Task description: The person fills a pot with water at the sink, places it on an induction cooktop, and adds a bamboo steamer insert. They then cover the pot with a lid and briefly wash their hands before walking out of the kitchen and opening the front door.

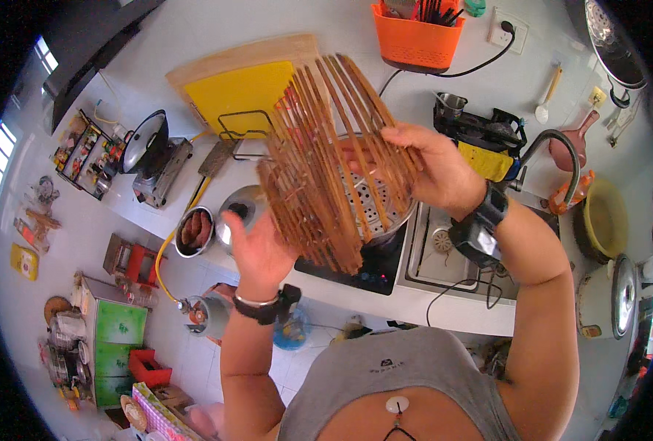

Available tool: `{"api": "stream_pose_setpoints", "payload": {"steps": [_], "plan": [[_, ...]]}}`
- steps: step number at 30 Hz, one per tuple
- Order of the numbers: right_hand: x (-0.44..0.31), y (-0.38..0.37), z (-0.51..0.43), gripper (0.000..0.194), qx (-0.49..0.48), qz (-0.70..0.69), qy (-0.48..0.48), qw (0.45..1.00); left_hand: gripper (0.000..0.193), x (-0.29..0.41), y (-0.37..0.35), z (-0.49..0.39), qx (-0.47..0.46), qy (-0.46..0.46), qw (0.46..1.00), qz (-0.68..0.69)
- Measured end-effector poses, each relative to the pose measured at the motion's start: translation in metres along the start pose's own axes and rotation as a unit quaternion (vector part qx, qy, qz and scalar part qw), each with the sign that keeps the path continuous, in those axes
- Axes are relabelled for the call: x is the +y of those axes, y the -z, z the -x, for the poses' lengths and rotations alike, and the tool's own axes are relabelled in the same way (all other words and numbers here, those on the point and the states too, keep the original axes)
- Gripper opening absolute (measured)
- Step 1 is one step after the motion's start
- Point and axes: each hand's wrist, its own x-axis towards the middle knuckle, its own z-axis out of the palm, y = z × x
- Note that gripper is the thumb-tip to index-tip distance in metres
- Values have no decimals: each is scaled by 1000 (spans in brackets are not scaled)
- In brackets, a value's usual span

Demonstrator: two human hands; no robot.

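Note:
A brown slatted wooden or bamboo rack [321, 182] is tilted above the counter. My right hand [434, 165] grips its right edge, thumb on top of the slats. At the lower left edge my left hand [263, 248] supports it palm up; the thumb is spread away and the fingers are hidden behind the slats. Beneath the rack, partly covered, is a steel steamer pot with a perforated tray [371, 199], on a black induction cooktop [354, 275]. A steel lid [224, 229] lies left of the pot, beside a steel bowl [178, 245] of sweet potatoes [195, 229].
Right of the cooktop are a steel sink [428, 264] and its curved faucet [560, 135]. Yellow [232, 99] and wooden cutting boards stand behind. A wok [147, 143] sits on a portable gas stove [166, 171] at left. An orange utensil holder [419, 41] hangs above.

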Motion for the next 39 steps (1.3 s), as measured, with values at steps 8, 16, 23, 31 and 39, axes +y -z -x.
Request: {"api": "stream_pose_setpoints", "payload": {"steps": [8,16,23,31,39], "plan": [[27,102,15,52,350,363,-40,863,64,-23,47,-98,6,-37,887,-460],[72,173,-2,23,288,733,25,616,62,-28,85,-175,-35,-110,591,-798],[114,169,-3,29,110,898,-152,397,61,-44,81,-167,-120,53,354,-926],[111,161,-13,29,11,857,-309,413,68,-55,63,-162,-253,189,192,-929],[104,158,-8,22,28,852,-292,435,46,-69,60,-150,-355,66,273,-892]]}}
